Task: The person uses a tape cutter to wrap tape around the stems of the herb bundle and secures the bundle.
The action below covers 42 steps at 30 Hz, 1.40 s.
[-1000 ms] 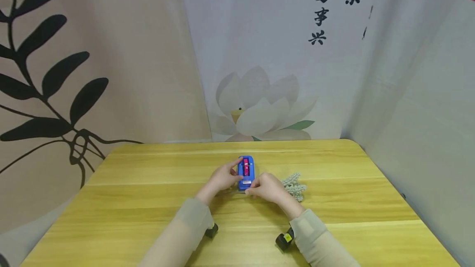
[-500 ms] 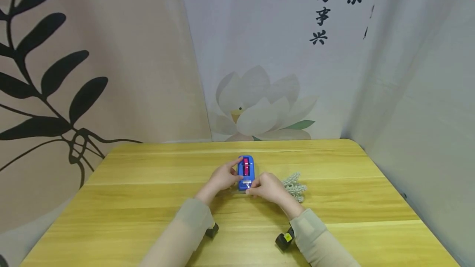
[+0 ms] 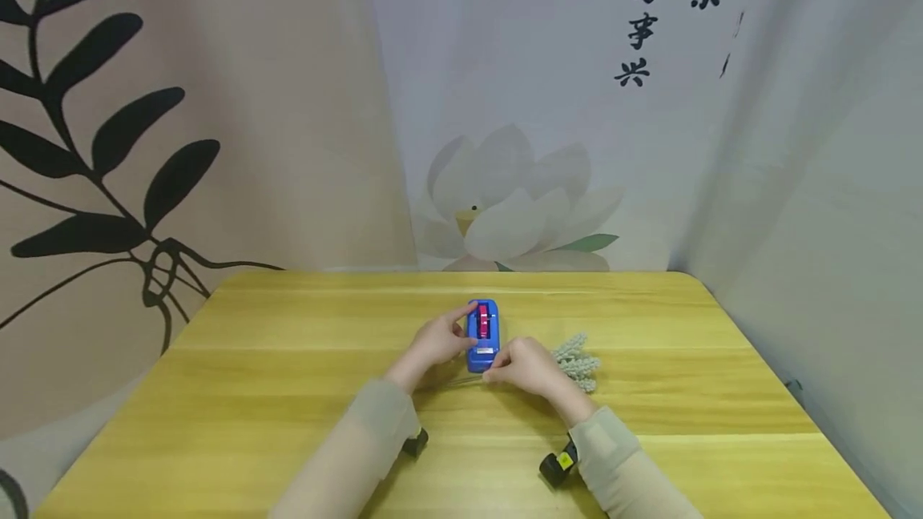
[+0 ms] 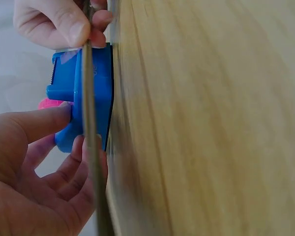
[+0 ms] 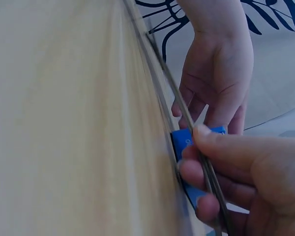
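Note:
A blue tape dispenser [image 3: 483,358] with a pink-red reel [image 3: 484,319] stands on the table, long side pointing away from me. My left hand [image 3: 436,343] grips it from the left, thumb and fingers on its sides. Just right of its near end, my right hand [image 3: 526,365] pinches thin brown stems [image 5: 212,179] between thumb and fingers. In the left wrist view, those stems [image 4: 88,93] run past the dispenser's side and in front of the left fingers. The pale grey-green flower heads [image 3: 577,364] of this bunch show to the right, beyond the right hand.
The wooden table [image 3: 259,423] has its far edge close behind the dispenser. A printed cloth [image 3: 288,102] hangs along the back, another to the right. Black wrist cameras [image 3: 557,469] hang under both sleeves.
The head view has shifted slightly. My right fingertips have come a little nearer to me from the dispenser's end, and the stems now show to their left. The left hand keeps its grip.

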Motion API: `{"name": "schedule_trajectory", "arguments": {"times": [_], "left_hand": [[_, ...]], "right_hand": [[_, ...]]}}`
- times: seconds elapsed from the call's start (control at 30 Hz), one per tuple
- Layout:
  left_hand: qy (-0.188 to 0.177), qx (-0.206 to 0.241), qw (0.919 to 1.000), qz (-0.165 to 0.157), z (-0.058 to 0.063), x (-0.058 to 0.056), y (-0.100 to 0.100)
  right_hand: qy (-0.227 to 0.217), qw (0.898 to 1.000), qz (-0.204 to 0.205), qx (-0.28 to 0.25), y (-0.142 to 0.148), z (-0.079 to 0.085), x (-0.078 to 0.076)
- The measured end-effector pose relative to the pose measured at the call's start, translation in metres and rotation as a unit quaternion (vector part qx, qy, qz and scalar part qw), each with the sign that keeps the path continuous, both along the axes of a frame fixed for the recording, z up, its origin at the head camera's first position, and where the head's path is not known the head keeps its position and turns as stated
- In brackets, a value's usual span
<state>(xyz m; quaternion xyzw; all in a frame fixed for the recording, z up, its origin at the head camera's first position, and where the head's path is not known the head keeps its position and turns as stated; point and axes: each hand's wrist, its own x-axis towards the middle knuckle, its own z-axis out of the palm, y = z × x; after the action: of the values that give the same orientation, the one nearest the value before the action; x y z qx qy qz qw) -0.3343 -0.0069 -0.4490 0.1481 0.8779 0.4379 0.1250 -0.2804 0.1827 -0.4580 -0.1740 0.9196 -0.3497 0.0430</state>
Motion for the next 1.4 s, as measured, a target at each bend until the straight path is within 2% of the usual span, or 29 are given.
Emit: {"name": "schedule_trajectory", "arguments": {"times": [0.23, 0.43, 0.6, 0.77, 1.0, 1.2, 1.4], "left_hand": [[0.014, -0.025, 0.9994, -0.018, 0.007, 0.004, -0.004], [0.059, -0.059, 0.9960, -0.033, 0.029, 0.016, -0.016], [0.063, -0.062, 0.9931, -0.078, 0.049, 0.027, -0.028], [0.066, -0.043, 0.9882, -0.131, 0.061, 0.036, -0.035], [0.082, -0.030, 0.9821, -0.167, 0.063, 0.043, -0.040], [0.114, -0.041, 0.9785, -0.167, 0.057, 0.044, -0.036], [0.127, -0.021, 0.9795, -0.155, 0.055, 0.047, -0.031]], "right_hand": [[-0.006, 1.000, 0.024, -0.006, -0.002, 0.011, 0.004], [-0.007, 1.000, 0.016, 0.000, -0.002, 0.024, 0.008], [-0.007, 1.000, -0.016, -0.008, 0.001, 0.039, 0.012], [-0.001, 0.999, -0.040, -0.011, 0.005, 0.048, 0.015], [0.012, 0.999, -0.042, -0.015, 0.008, 0.056, 0.019], [0.020, 0.999, -0.035, -0.009, 0.013, 0.059, 0.017], [0.002, 0.999, -0.022, -0.031, 0.020, 0.064, 0.017]]}}
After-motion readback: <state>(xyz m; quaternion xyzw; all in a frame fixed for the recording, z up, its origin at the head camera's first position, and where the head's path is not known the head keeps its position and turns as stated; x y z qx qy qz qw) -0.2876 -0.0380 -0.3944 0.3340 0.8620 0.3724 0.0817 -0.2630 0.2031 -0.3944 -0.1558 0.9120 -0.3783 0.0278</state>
